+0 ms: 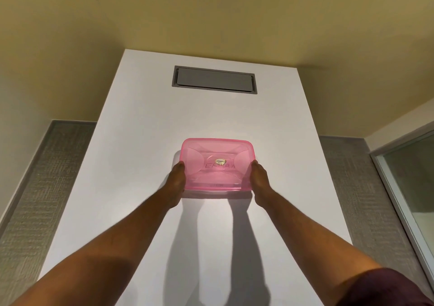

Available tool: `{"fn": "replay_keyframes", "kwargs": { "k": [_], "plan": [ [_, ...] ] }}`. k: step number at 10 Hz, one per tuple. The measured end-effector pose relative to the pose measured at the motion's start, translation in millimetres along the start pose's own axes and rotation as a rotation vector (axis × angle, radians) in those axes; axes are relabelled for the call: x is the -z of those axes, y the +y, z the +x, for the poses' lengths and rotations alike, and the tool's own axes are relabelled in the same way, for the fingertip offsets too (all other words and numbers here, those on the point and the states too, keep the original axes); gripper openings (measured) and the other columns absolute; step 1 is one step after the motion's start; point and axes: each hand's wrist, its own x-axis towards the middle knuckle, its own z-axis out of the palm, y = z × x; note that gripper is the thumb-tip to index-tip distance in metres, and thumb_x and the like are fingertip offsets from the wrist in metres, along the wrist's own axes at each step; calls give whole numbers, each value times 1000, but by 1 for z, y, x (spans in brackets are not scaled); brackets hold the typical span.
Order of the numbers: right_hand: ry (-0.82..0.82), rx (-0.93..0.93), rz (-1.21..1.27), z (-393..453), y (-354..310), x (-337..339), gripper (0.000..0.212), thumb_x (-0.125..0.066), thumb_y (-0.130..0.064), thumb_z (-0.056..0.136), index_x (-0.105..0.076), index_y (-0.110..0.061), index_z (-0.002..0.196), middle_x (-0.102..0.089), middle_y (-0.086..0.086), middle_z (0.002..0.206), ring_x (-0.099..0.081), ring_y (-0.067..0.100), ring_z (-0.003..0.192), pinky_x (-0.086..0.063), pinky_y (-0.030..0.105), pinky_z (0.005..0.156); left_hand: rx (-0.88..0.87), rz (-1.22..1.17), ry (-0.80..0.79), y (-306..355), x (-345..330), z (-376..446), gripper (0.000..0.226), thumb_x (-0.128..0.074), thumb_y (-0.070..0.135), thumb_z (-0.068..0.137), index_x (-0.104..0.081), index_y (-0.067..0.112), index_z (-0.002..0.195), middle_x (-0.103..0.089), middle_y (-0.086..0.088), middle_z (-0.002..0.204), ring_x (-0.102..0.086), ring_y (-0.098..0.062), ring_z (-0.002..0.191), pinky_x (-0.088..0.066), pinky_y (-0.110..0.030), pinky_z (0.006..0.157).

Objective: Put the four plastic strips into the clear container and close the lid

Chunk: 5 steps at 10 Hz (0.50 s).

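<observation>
A clear container with a pink see-through lid [216,164] sits in the middle of the white table [141,141], lid on top, a small gold sticker at its centre. My left hand [176,186] grips its left side and my right hand [259,183] grips its right side, fingers wrapped under the edges. No plastic strips show on the table; whether any lie inside I cannot tell through the lid.
A grey recessed hatch [214,79] is set into the table's far end. Grey carpet [42,188] runs along both sides of the table. A glass panel with a metal frame [408,176] stands at the right. Yellowish walls rise behind.
</observation>
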Motion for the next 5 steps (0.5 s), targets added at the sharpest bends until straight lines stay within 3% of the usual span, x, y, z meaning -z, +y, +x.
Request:
{"fn": "replay_keyframes", "kwargs": {
  "k": [1,2,3,5],
  "plan": [
    [16,22,-21,3,2,-1,51,-31,-42,109,-54,-16,145,-59,11,144,-57,33,131,-45,52,115,-9,1,2,-4,1,3,46,-24,42,108,-43,24,146,-56,-3,133,-55,-26,120,-43,-43,110],
    [19,53,-71,1,3,-1,51,-30,-40,109,-53,-15,147,-57,10,149,-54,32,136,-41,52,118,-44,62,13,-10,5,4,48,-24,44,108,-43,22,146,-54,-6,145,-53,-29,130,-38,-47,116],
    [29,117,-167,-12,3,-1,54,-28,-45,110,-50,-15,149,-55,10,150,-52,32,137,-40,51,118,-67,234,51,-9,8,-5,57,-27,50,106,-41,15,149,-54,-12,146,-55,-33,129,-41,-50,114],
    [103,112,-391,-39,7,11,73,-32,-58,105,-33,-7,156,-43,17,159,-44,37,144,-37,48,118,-158,557,179,-14,22,-42,77,-39,53,101,-16,7,158,-32,-16,162,-36,-35,146,-33,-43,116]
  ]
}}
